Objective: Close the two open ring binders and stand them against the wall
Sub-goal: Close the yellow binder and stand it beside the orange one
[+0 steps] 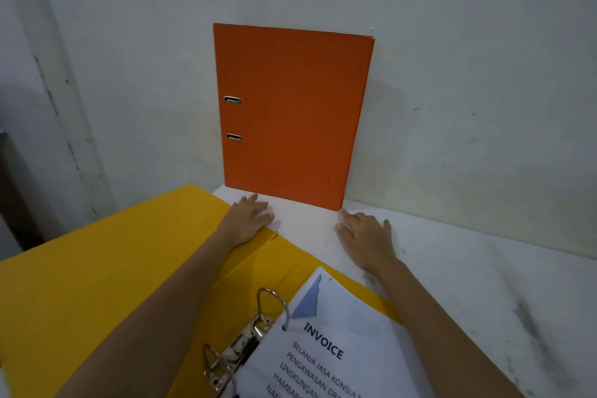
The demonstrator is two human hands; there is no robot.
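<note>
An orange ring binder [292, 113] is closed and stands upright on the white table, its back against the wall [452, 42]. A yellow ring binder [97, 275] lies open and flat in front of me, its metal ring mechanism [239, 346] holding white invoice sheets [336, 342]. My left hand [250, 216] rests flat, fingers apart, on the yellow binder's far edge just below the orange binder's lower left corner. My right hand [365, 236] lies flat on the table with a fingertip at the orange binder's lower right corner. Neither hand holds anything.
The white table [484, 284] is scuffed with dark marks and runs to the right along the wall. A dark gap and a doorframe-like edge [48, 139] lie to the left of the table.
</note>
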